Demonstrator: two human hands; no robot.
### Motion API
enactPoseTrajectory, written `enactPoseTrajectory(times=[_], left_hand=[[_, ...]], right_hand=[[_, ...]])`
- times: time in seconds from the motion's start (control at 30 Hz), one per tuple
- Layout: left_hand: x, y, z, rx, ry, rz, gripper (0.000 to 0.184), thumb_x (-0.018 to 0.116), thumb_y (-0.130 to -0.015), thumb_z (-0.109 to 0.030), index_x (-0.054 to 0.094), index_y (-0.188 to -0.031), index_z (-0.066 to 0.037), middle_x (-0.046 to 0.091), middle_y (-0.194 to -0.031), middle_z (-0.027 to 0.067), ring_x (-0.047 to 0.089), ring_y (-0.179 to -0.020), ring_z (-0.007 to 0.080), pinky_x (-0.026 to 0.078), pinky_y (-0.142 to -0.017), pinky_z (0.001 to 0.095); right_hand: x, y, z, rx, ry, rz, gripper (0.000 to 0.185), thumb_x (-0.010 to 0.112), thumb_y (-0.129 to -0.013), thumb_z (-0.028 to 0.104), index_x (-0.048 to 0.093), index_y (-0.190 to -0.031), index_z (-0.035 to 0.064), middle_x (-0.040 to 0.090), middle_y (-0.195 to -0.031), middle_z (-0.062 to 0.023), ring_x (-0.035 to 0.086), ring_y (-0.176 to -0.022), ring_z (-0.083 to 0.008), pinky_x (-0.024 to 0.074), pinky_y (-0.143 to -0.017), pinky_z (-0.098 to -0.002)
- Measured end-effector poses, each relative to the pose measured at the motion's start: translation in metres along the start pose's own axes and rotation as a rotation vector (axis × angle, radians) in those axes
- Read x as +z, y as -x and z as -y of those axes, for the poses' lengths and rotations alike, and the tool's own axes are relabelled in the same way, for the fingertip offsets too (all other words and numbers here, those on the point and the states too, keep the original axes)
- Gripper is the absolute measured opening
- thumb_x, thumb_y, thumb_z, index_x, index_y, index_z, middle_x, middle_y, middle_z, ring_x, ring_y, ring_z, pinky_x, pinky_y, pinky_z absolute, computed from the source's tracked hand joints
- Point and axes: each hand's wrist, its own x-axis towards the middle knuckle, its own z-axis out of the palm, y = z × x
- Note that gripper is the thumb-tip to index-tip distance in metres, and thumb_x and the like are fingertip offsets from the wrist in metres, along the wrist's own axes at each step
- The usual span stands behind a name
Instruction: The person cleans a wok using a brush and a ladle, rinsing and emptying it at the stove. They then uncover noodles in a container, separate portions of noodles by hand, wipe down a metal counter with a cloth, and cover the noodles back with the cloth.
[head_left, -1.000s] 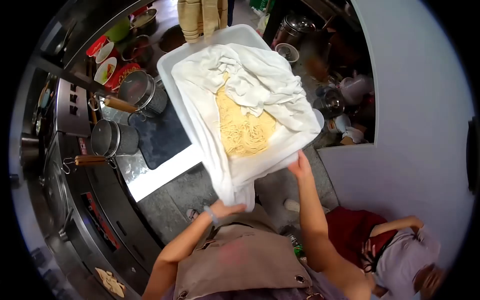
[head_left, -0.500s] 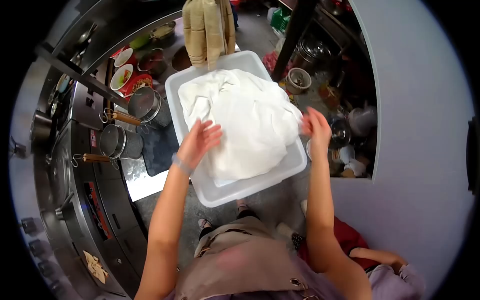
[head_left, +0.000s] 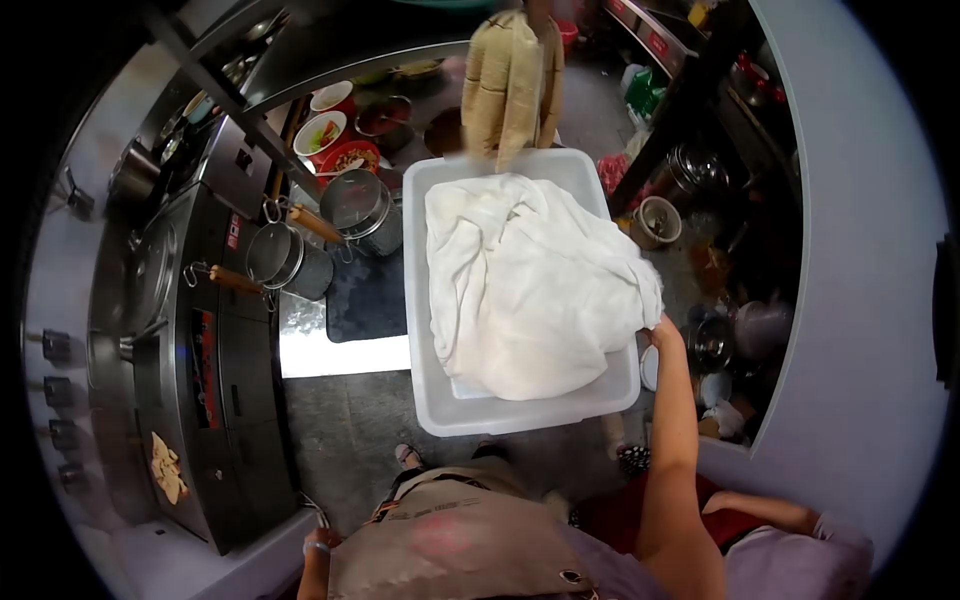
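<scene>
A white plastic tub [head_left: 480, 418] stands in the middle of the view. Inside it lies a bunched white cloth [head_left: 540, 290], and nothing under the cloth shows. At the tub's right side, my right hand [head_left: 658, 332] is closed on the cloth's edge, its fingertips partly hidden. Down at the lower left, beside my apron, hangs my left hand [head_left: 322, 538], away from the tub; its fingers are too small and dim to make out.
Two wire strainers [head_left: 362, 208] with wooden handles rest left of the tub near a dark mat [head_left: 366, 295]. Bowls of food [head_left: 320, 135] sit behind them. Tan gloves [head_left: 505, 85] hang at the tub's far edge. A co-worker's arm [head_left: 765, 510] is at lower right.
The cloth, earlier folded open over yellow noodles, now covers them. My left hand has dropped from above the cloth to the lower left. My right hand has closed on the cloth's right edge.
</scene>
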Motion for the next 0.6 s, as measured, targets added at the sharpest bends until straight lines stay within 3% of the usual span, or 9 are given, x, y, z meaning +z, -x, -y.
enactPoseTrajectory(times=[0.03, 0.23, 0.27, 0.33, 0.43, 0.47, 0.53, 0.6], left_hand=[[-0.006, 0.010, -0.011, -0.498, 0.542, 0.350, 0.026, 0.046, -0.078, -0.029, 0.066, -0.078, -0.012, 0.066, -0.083, 0.0087, 0.063, -0.081, 0.0274, 0.050, -0.071, 0.0335], [0.040, -0.005, -0.064, -0.377, 0.330, 0.044, 0.032, 0.044, -0.081, -0.033, 0.064, -0.088, -0.009, 0.066, -0.083, 0.0109, 0.062, -0.081, 0.0301, 0.050, -0.071, 0.0355], [0.038, -0.015, -0.064, -0.461, 0.603, 0.033, 0.030, 0.044, -0.082, -0.031, 0.062, -0.090, -0.008, 0.065, -0.082, 0.0118, 0.062, -0.078, 0.0307, 0.049, -0.069, 0.0372], [-0.023, -0.019, -0.083, -0.827, 1.580, -0.086, 0.027, 0.045, -0.084, -0.028, 0.058, -0.094, -0.006, 0.065, -0.081, 0.0138, 0.062, -0.074, 0.0318, 0.049, -0.065, 0.0404], [-0.087, -0.008, -0.101, -0.899, 1.921, -0.203, 0.023, 0.047, -0.086, -0.022, 0.053, -0.099, -0.004, 0.063, -0.078, 0.0167, 0.061, -0.067, 0.0335, 0.048, -0.058, 0.0452], [-0.072, -0.014, -0.096, -0.895, 1.940, -0.208, 0.023, 0.047, -0.086, -0.022, 0.053, -0.099, -0.004, 0.063, -0.078, 0.0167, 0.061, -0.067, 0.0335, 0.048, -0.058, 0.0452], [-0.006, -0.033, -0.073, -0.817, 2.362, -0.057, 0.017, 0.048, -0.086, -0.015, 0.054, -0.097, -0.005, 0.063, -0.079, 0.0165, 0.062, -0.064, 0.0296, 0.049, -0.054, 0.0424], [0.013, -0.040, -0.061, -0.859, 2.480, 0.040, 0.018, 0.050, -0.085, -0.018, 0.056, -0.096, -0.005, 0.063, -0.082, 0.0160, 0.062, -0.067, 0.0279, 0.048, -0.054, 0.0390]], right_hand=[[0.001, -0.006, 0.017, -0.073, 0.025, -0.048, 0.037, 0.054, -0.084, 0.017, 0.047, -0.118, 0.0037, 0.051, -0.111, -0.0112, 0.047, -0.099, -0.0216, 0.0403, -0.082, -0.0330], [0.070, -0.060, 0.136, -0.618, 0.399, -0.302, 0.039, 0.051, -0.084, 0.019, 0.046, -0.120, 0.0033, 0.049, -0.117, -0.0143, 0.043, -0.108, -0.0259, 0.0358, -0.090, -0.0352], [0.090, -0.065, 0.148, -0.708, 0.489, -0.338, 0.040, 0.050, -0.084, 0.019, 0.046, -0.121, 0.0032, 0.048, -0.118, -0.0148, 0.043, -0.109, -0.0266, 0.0351, -0.091, -0.0355], [0.132, -0.072, 0.165, -0.862, 0.662, -0.395, 0.041, 0.049, -0.084, 0.020, 0.045, -0.121, 0.0030, 0.048, -0.120, -0.0159, 0.042, -0.113, -0.0280, 0.0335, -0.093, -0.0363], [0.214, -0.063, 0.161, -1.044, 0.886, -0.406, 0.042, 0.048, -0.085, 0.021, 0.045, -0.123, 0.0028, 0.046, -0.124, -0.0175, 0.040, -0.117, -0.0302, 0.0313, -0.097, -0.0373], [0.242, -0.055, 0.153, -1.096, 0.944, -0.397, 0.042, 0.047, -0.085, 0.021, 0.045, -0.123, 0.0027, 0.046, -0.125, -0.0180, 0.039, -0.119, -0.0309, 0.0305, -0.098, -0.0377], [0.301, -0.034, 0.136, -1.163, 1.033, -0.379, 0.043, 0.047, -0.085, 0.021, 0.044, -0.124, 0.0026, 0.045, -0.127, -0.0190, 0.038, -0.122, -0.0323, 0.0290, -0.101, -0.0384], [0.324, -0.047, 0.119, -1.106, 1.137, -0.324, 0.042, 0.045, -0.085, 0.019, 0.044, -0.124, 0.0020, 0.045, -0.127, -0.0205, 0.038, -0.121, -0.0334, 0.0277, -0.101, -0.0388]])
